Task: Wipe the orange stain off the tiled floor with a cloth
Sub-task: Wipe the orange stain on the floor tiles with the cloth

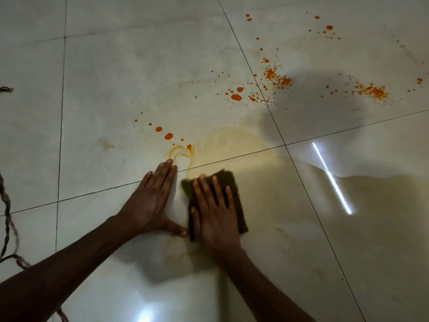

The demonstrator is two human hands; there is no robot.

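Orange spatter (pixel 236 97) dots the pale tiled floor (pixel 116 89), thickest well beyond the hands toward the upper right, with a short trail of drops (pixel 168 136) running down to a thin smeared curl (pixel 178 152) just past the left fingertips. A dark olive-brown cloth (pixel 228 182) lies flat on the floor under the right hand (pixel 214 210), which presses on it palm down with fingers spread and extended (not curled around the fabric); the cloth's far edge and right side show beyond the fingers. The left hand (pixel 152 201) rests flat on the bare tile just beside the cloth, fingers together and pointing away, its thumb reaching toward the cloth's near left corner. A faint yellowish film (pixel 232 145) covers the floor beyond and to the right of the cloth, across a grout line. The nearest solid drops sit ahead and left of the cloth, apart from it. A twisted cord (pixel 7 205) lies at the left edge.
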